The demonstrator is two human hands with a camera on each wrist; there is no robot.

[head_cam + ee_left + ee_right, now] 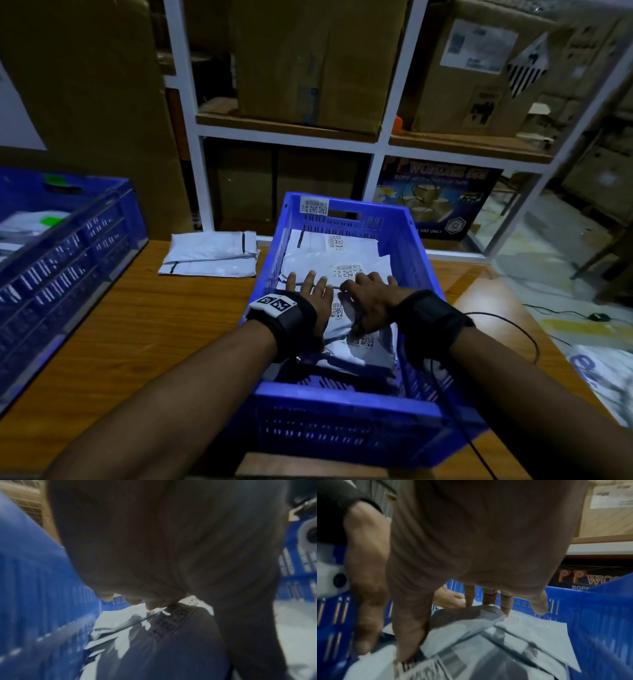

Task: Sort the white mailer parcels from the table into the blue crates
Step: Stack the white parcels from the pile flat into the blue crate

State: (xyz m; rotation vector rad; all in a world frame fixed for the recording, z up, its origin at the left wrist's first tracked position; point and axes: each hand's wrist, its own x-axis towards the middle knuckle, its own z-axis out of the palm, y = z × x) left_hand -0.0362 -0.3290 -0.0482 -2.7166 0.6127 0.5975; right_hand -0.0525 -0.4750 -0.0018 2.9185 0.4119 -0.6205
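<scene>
Both hands down inside the middle crate [416, 255], side by side, nearly touching. Left hand [310, 294] flat, fingers straight and spread, palm on the top parcel [342, 329]. Right hand [368, 303] also on that parcel, fingers extended and pressing down; thumb [412, 635] angled onto its near part by a barcode label. Neither hand curls round anything. Black wrist bands on both arms; left band has a white marker tag [272, 303]. A thin cable [507, 329] runs from the right band.

Crate sits on the wooden table [137, 325], holds several overlapping white parcels, most with barcode labels up. Sticker on the crate's far rim.

2 more parcels [210, 253] stacked on the table just left of the crate, at the table's far edge. A second blue crate [68, 246] stands at far left, with white parcels inside.

Behind: white shelf rack [380, 137] with cardboard boxes [308, 61] and a dark printed tape box [438, 202].
</scene>
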